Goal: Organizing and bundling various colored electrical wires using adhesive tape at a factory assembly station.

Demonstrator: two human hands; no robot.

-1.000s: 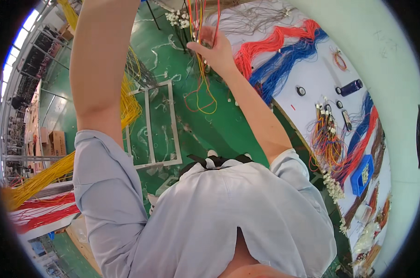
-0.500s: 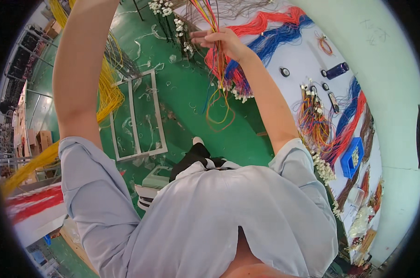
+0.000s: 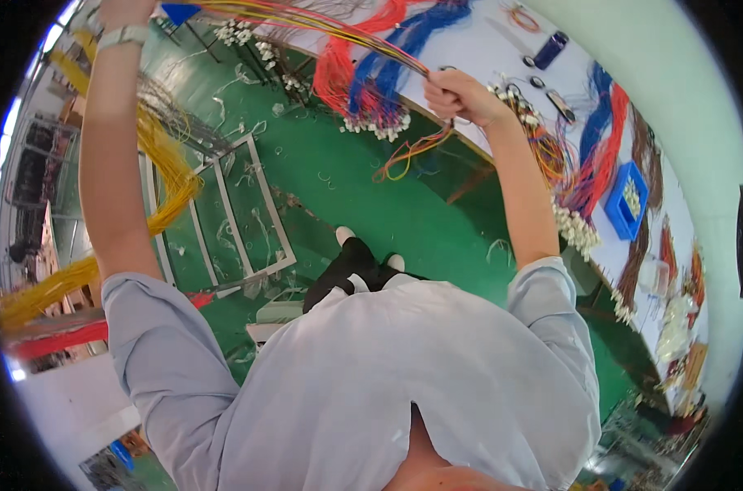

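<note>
A bundle of long red, yellow and brown wires stretches across the top of the view. My right hand is closed around it near the table edge. From below that fist the tail of the bundle hangs in a loop over the green floor. My left hand is raised at the upper left, where the other end of the wires runs to it. The picture's edge cuts off its fingers, so its grip cannot be seen.
On the white table lie red wires, blue wires, a dark blue bottle and a blue bin. Yellow wires hang at the left. A metal frame and plastic scraps are on the floor.
My right hand has gone from loosely open around the wires to a closed fist, farther right and slightly lower. The bundle now runs sideways between my hands. My view has shifted.
</note>
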